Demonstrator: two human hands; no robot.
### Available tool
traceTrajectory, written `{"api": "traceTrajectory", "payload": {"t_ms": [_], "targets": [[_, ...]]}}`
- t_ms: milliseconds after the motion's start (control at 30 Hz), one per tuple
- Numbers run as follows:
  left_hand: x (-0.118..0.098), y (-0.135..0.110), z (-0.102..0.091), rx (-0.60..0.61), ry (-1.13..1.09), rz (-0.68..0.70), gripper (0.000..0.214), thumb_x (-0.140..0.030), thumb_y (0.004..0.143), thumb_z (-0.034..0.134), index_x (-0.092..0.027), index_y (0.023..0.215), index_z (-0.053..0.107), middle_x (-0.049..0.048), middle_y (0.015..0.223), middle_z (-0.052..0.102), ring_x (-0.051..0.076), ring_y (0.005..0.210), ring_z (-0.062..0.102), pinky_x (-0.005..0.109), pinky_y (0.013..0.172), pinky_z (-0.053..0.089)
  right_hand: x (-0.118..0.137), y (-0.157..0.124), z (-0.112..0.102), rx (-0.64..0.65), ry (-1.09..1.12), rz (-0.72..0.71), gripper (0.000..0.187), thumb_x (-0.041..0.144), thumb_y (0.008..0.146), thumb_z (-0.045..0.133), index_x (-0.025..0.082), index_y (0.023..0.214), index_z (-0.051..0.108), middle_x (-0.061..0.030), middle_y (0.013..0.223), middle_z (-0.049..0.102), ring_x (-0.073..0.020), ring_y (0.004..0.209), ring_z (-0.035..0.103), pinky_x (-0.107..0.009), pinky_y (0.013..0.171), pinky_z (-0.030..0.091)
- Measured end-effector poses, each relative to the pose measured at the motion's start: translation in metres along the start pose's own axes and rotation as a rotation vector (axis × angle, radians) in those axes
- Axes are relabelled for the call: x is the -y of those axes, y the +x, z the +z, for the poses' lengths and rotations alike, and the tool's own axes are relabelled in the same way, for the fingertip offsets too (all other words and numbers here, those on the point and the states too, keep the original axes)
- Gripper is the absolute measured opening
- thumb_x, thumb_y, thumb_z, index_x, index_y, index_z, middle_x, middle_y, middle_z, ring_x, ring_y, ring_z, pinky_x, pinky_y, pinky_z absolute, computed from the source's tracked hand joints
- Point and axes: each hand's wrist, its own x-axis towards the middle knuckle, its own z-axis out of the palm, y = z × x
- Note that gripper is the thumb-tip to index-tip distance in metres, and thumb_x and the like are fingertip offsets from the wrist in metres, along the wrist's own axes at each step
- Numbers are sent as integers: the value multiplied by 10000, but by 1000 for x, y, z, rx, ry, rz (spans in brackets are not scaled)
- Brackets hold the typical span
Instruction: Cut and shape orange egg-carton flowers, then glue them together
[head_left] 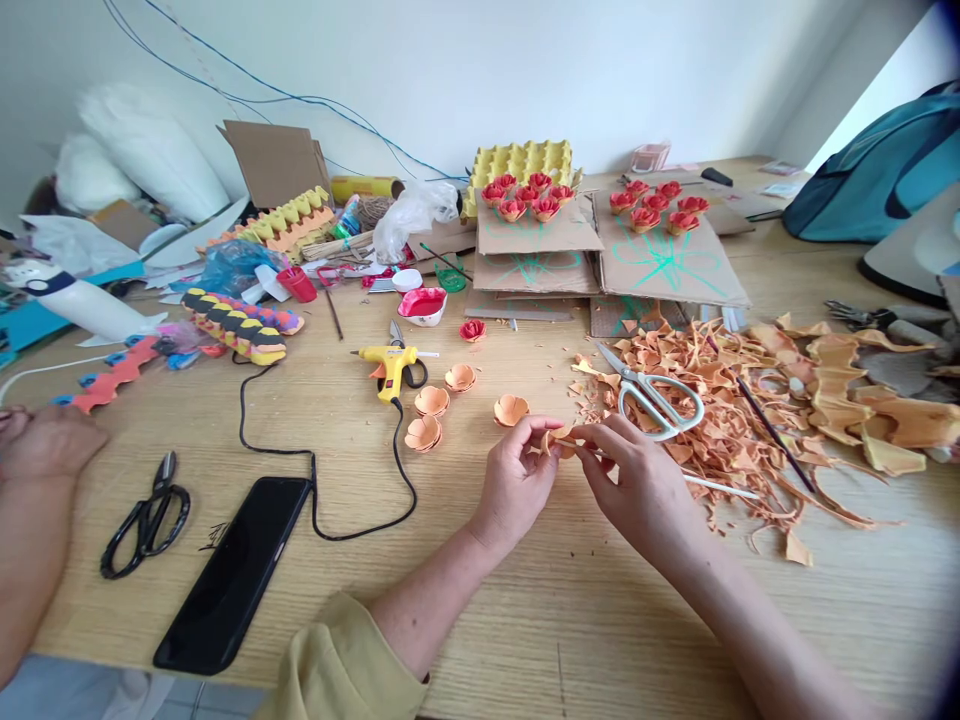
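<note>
Left grip [514, 485] and right grip [643, 480] pinch an orange piece [556, 438]; the white dish [424, 320] holds red paint [422, 302]

- Above the surface [517, 620], short of its near edge, the left hand [517, 485] and right hand [641, 480] pinch a small orange piece [556, 438] between their fingers [600, 435];
- just beyond the left hand sits one orange cup [511, 409]; three more cups [433, 401] stand further left, near a yellow glue gun [391, 370];
- beside the right hand, light-handled scissors [694, 408] lie on orange scraps [735, 400];
- toward the far edge, red flowers [545, 209] stand on cardboard sheets [667, 270];
- toward the near left corner lie a dark phone [236, 575] and black scissors [150, 520]; another person's hand [56, 442] rests by the left edge
</note>
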Motion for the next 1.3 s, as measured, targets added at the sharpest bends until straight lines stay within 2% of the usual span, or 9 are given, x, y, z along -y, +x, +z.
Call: {"api": "traceTrajectory", "payload": {"t_ms": [133,300,433,600,700,1000,1167,1300], "targets": [[2,-1,2,14,5,25,177,-161,874,613,-180,1049,614,47,962,647,138,850,619,208,703,517,0,0,1,-25,-45,-17,185,202,952,524,235,1037,685,-23,886,604,-139,678,573,-253,592,404],[-2,-4,2,41,64,-8,307,-222,832,703,-192,1115,588,77,1051,668,180,942,650,243,731,550,0,-1,0,-56,-131,-66,184,186,947,531,225,1020,695,-22,866,600,-130,651,552,-251,575,369],[-4,-4,2,4,129,-9,191,-122,869,589,-178,1049,614,87,1045,682,186,955,660,234,706,545,2,-1,0,-41,-144,-89,193,185,957,515,225,994,700,-25,835,591,-151,700,571,-261,614,372],[-1,-6,1,21,224,49,335,18,848,451,-184,1051,625,63,1016,691,152,866,656,252,747,530,3,-1,0,-25,-171,-99,192,205,963,516,232,1008,701,-32,852,610,-157,719,575,-264,616,363],[1,-6,0,30,277,76,381,48,826,430,-189,1044,634,42,963,689,137,808,643,256,767,523,3,-1,0,-27,-202,-104,188,205,960,515,225,976,702,-32,834,609,-159,697,564,-266,606,359],[3,-5,0,12,192,52,216,-81,892,537,-201,1054,615,49,985,708,151,824,676,262,762,546,3,-1,-2,-16,-187,-100,230,174,950,502,250,1027,706,-24,824,589,-152,668,556,-252,568,346],[3,-5,-1,-10,215,51,256,-44,879,521,-203,1068,590,63,1021,706,166,904,688,275,799,553,4,-1,-4,7,-166,-91,221,167,947,505,237,1002,708,-19,817,555,-140,649,535,-245,561,335],[3,-5,0,-19,211,55,253,-31,866,533,-203,1041,594,51,969,705,158,878,690,265,783,554,4,-1,-5,17,-170,-92,222,150,942,491,221,965,699,-22,819,542,-135,644,519,-242,553,320]]}}
